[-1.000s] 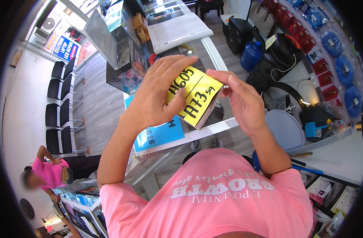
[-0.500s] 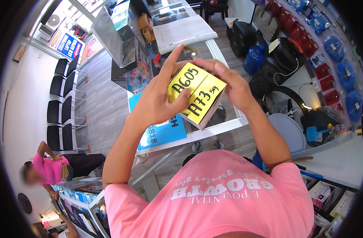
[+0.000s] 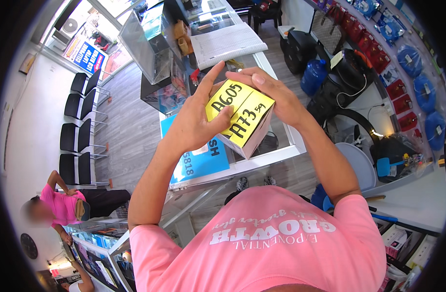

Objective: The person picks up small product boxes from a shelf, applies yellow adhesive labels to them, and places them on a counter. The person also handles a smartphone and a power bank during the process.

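A white box (image 3: 254, 142) with a yellow, hand-lettered label (image 3: 247, 114) on its top face is held up over the glass counter. My left hand (image 3: 191, 119) grips its left side, the thumb lying across the label and the index finger pointing away from me. Around the far right corner curls my right hand (image 3: 274, 95), its fingertips over the far edge. The far side of the box, where some fingers go, is hidden. Beneath the hands, a blue sheet (image 3: 203, 163) lies on the white-framed counter (image 3: 286, 153).
An open ledger (image 3: 228, 44) lies farther along the counter, beside a clear display case (image 3: 152, 53). A blue water jug (image 3: 313, 78) and black bags stand at right. Black chairs (image 3: 77, 136) line the left wall. A person in pink (image 3: 65, 204) stands at left.
Both hands keep hold of the box, with only a slight shift in its tilt. My right fingers have moved a little to the left along its far edge.
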{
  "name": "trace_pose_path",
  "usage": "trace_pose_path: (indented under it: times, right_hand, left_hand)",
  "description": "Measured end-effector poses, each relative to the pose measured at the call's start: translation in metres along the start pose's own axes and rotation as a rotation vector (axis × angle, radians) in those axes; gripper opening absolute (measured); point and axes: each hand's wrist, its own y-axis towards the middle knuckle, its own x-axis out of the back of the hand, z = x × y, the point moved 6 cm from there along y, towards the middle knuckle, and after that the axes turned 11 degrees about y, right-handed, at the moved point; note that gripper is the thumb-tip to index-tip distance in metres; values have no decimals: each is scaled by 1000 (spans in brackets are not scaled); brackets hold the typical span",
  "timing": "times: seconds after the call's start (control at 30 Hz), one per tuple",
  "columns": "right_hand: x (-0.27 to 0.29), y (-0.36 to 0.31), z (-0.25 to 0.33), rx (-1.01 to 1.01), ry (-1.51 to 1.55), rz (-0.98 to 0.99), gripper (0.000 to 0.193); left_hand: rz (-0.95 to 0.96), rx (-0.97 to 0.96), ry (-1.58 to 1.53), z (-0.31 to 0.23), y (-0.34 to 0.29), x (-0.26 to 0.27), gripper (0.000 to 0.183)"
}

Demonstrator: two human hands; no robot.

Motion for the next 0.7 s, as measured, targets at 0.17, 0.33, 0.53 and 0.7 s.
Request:
trace_pose_path:
  times: [0.17, 0.33, 0.53, 0.7]
  right_hand:
    - [7, -20, 14, 215, -291, -25, 63]
    - [4, -44, 13, 411, -564, 15, 61]
    - [21, -43, -7, 316, -342, -64, 51]
    - [48, -28, -12, 174, -367, -211, 45]
  left_hand:
    - [-93, 13, -101, 11, -4, 0, 100]
    - [-213, -316, -218, 19, -31, 9, 99]
    - [-320, -408, 205, 19, -59, 4, 58]
    - [-589, -296, 208, 9, -62, -16, 47]
